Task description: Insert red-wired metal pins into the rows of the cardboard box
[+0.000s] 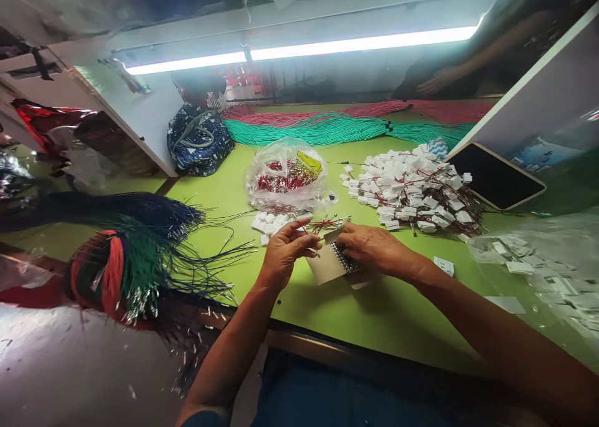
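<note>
My left hand (286, 249) is pinched closed on a thin wire with a metal tip, just above a small grey board (327, 266) lying on the green table (374, 314). My right hand (374, 247) rests closed on the board's right side, fingers over a row of small white connectors (344, 260) set in it. Loose red wires (330, 223) and a few white connectors (269, 222) lie just beyond my hands.
A clear plastic bag of red wires (287, 174) sits behind my hands. A heap of white connectors with red wires (414, 190) lies right, beside a dark tablet (496, 177). Dark and green wire bundles (140, 246) hang left. Green and red cable hanks (337, 127) lie at the back.
</note>
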Motion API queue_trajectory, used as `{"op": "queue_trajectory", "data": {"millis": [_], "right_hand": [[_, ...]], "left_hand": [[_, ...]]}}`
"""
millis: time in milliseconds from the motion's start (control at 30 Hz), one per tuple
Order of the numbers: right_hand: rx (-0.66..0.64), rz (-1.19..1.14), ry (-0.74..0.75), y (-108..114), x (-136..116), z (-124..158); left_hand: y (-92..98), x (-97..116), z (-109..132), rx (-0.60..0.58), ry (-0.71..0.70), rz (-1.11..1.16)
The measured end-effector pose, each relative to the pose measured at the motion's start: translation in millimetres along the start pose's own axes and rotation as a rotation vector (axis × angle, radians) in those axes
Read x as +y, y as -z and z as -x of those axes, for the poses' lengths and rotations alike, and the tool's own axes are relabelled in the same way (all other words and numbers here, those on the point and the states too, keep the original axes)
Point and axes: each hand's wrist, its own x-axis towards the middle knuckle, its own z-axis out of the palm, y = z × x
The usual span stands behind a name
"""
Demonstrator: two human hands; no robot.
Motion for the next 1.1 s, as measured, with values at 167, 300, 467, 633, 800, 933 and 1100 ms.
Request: {"op": "queue_trajectory", "data": {"millis": [167,300,467,633,800,933,1100], "right_hand": [[0.035,-0.027,0.085,-1.8,-4.4,-2.8],[0.085,-0.023,0.1,-5.4,-2.3,-2.5],[0.233,-0.264,0.116,2.0,12.6,6.7],[0.37,-0.8,0.037,8.6,13.7,15.8],[0.343,-1.118,-0.037,3.9,-3.6,14.2],[0.375,-1.137,-0.041,0.0,-12.4,12.0],[0.444,-0.934,0.053,-1.0,-20.3,15.1]], "left_hand": [[4.4,-0.1,1.9,-0.029,-0.039,-0.068],[7.0,-2.0,1.8,-0.053,-0.032,-0.055],[8.0,-2.7,2.5,-0.053,-0.075,-0.113],[-0.3,-5.2,6.3,-0.092,-0.045,-0.302],[-7.4,-7.3,8.2,-0.098,-0.006,-0.419],[-6.4,-4.9,7.6,-0.082,-0.042,-0.468],[-3.8,-3.0,7.7,-0.087,-0.079,-0.547]]}}
